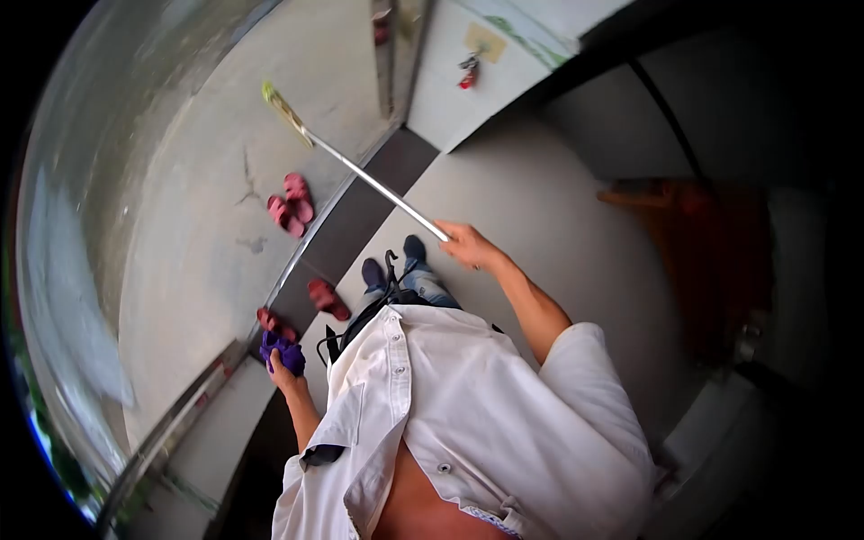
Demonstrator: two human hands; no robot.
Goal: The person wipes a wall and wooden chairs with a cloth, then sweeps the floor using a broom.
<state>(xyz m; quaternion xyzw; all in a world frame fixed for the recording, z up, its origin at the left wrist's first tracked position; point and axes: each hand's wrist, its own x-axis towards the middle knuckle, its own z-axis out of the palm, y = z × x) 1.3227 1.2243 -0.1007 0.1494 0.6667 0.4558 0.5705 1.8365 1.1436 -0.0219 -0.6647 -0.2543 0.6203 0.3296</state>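
Observation:
My right hand (466,245) is closed round the end of a silver pole belonging to a mop (373,186). Its narrow yellowish head (286,112) points away over the floor beyond the doorway. On the other side, my left hand (285,370) grips a purple sandal-like thing (282,349) with strap-like gaps; its exact kind is not clear. Beside that hand, a red slipper (274,322) is partly covered by the purple thing. Another red slipper (328,299) lies near my feet.
A pair of pink sandals (290,205) lies outside the metal door track (297,256). Keys (468,72) hang on a white panel (450,108). Brown wooden furniture (711,261) stands to the right, in shadow. A dark threshold strip (382,171) crosses the doorway.

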